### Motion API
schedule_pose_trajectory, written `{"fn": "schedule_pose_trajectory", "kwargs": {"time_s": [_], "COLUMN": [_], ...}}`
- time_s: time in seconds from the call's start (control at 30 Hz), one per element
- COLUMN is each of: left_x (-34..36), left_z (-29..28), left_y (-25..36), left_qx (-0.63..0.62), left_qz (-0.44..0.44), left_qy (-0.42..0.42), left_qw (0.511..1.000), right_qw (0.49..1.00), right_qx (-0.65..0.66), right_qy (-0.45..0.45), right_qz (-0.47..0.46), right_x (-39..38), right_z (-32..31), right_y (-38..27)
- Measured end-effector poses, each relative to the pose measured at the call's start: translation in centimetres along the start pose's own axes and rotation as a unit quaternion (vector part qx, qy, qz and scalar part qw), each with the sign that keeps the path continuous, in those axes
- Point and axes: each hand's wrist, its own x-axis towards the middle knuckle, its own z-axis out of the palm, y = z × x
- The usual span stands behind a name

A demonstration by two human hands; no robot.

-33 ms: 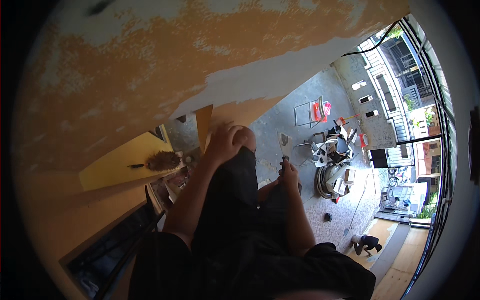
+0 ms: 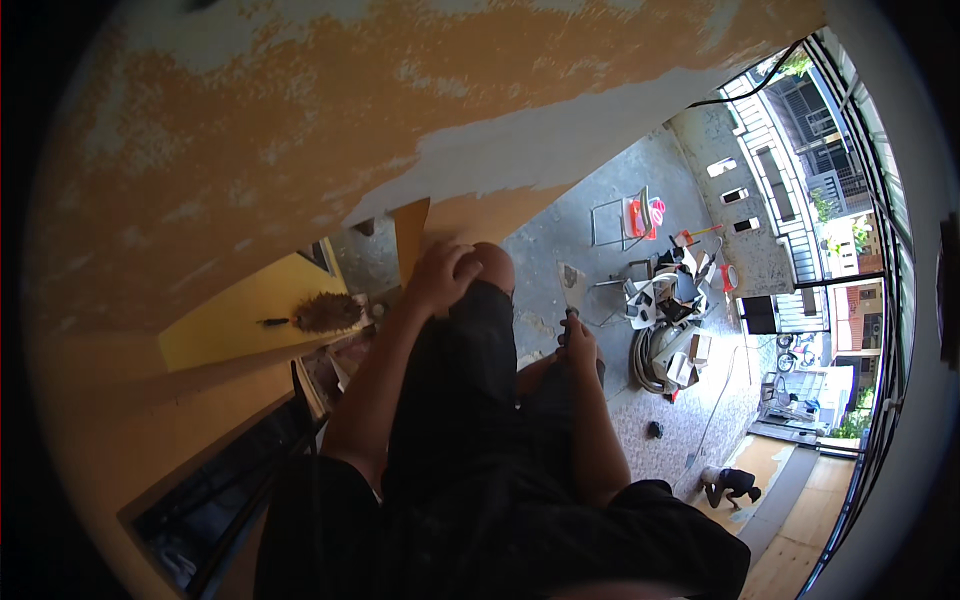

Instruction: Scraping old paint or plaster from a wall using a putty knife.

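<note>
My left hand (image 2: pixel 443 277) lies beside my raised knee (image 2: pixel 494 268), close to the wall, with nothing visible in it. Its fingers are loosely bent and apart, some partly hidden. Lower down, my right hand (image 2: pixel 579 340) is wrapped round the dark handle of a putty knife (image 2: pixel 572 285). The broad blade points away from me, with pale smears on it. Above my hands spreads a wall (image 2: pixel 330 130) with patchy orange paint and a smooth pale grey band (image 2: pixel 520 145).
A bristly brown brush (image 2: pixel 328 313) lies on a yellow surface at left. Below, on the floor, stand a metal-framed chair (image 2: pixel 636 217) and a heap of clutter with coiled hose (image 2: pixel 650 360). Another person (image 2: pixel 735 484) bends at a surface far right. Dark cables hang near the fence.
The view has shifted very slightly. My left hand sits a little differently by the knee; the right hand keeps its hold on the putty knife.
</note>
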Motion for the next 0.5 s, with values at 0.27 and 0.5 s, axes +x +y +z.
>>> {"fn": "schedule_pose_trajectory", "kwargs": {"time_s": [0.27,0.5], "left_x": [-5.8,-9.5], "left_z": [-1.9,0.5], "left_y": [-5.7,-5.6], "left_qx": [-0.12,-0.318], "left_qz": [-0.342,-0.403], "left_qy": [-0.136,-0.209], "left_qw": [0.922,0.832], "right_qw": [0.997,0.984], "right_qx": [0.013,0.096], "right_qy": [-0.039,-0.116], "right_qz": [0.068,0.098], "right_x": [0.4,0.7], "right_z": [1.0,2.7], "right_y": [0.4,0.9]}}
